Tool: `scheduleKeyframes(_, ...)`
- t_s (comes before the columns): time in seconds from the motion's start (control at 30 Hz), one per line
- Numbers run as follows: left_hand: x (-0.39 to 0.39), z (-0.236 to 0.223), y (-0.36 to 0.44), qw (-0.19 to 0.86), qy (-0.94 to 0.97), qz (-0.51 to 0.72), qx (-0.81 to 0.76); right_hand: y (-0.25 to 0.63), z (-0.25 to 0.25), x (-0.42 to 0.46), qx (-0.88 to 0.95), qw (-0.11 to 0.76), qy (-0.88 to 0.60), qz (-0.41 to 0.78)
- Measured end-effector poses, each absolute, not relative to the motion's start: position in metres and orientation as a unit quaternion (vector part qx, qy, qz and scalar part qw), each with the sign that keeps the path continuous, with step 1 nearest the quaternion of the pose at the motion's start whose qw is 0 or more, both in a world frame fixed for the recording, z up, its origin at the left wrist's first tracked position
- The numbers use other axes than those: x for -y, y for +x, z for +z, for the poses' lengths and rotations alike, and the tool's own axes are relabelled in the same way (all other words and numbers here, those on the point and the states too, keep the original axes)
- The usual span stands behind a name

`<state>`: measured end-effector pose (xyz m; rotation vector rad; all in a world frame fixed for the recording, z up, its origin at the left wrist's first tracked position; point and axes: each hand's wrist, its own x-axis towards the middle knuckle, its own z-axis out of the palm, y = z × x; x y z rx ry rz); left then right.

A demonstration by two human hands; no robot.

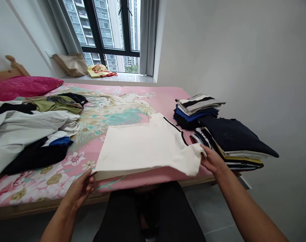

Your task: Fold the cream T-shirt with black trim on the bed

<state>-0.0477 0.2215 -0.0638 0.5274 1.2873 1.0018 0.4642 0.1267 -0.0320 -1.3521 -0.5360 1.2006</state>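
Note:
A white T-shirt (140, 146) with black trim at the neckline lies spread sideways on the bed, its collar end toward the right. My left hand (79, 188) pinches the hem corner at the near left. At the right, my right hand (212, 159) grips the near sleeve. The shirt's near edge is raised slightly between both hands, over the edge of the bed. Its far sleeve points toward the window.
Rumpled clothes (32, 134) are heaped on the left of the floral bedsheet (112, 112). Folded clothes stand in two stacks at the right, a farther one (198, 107) and a nearer one (233, 141). A magenta pillow (24, 85) and a paper bag (72, 64) are behind.

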Motion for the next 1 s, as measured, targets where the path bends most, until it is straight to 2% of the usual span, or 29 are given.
scheduleKeyframes(0.17,-0.279,-0.067,-0.024,0.633,0.193,0.442,-0.606,0.463,-0.032,-0.214,0.209,0.609,-0.569,0.511)
scheduleKeyframes(0.3,-0.290,-0.086,-0.021,0.607,0.265,0.390,-0.640,0.453,-0.062,-0.223,0.206,0.604,-0.623,0.453)
scheduleKeyframes(0.37,-0.282,-0.095,-0.029,0.534,0.355,0.394,-0.659,0.452,-0.081,-0.207,0.205,0.600,-0.660,0.403)
scheduleKeyframes(0.43,-0.269,-0.103,-0.042,0.408,0.461,0.402,-0.678,0.457,-0.100,-0.184,0.243,0.585,-0.701,0.329)
scheduleKeyframes(0.5,-0.256,-0.109,-0.054,0.297,0.558,0.392,-0.668,0.467,-0.115,-0.162,0.329,0.538,-0.742,0.226)
scheduleKeyframes(0.6,-0.240,-0.119,-0.066,0.222,0.673,0.373,-0.599,0.483,-0.127,-0.139,0.416,0.437,-0.787,0.126)
scheduleKeyframes(0.8,-0.229,-0.131,-0.074,0.111,0.789,0.304,-0.522,0.496,-0.131,-0.136,0.387,0.261,-0.871,0.155)
scheduleKeyframes(1.0,-0.230,-0.135,-0.082,0.082,0.833,0.199,-0.510,0.497,-0.134,-0.142,0.417,0.252,-0.865,0.118)
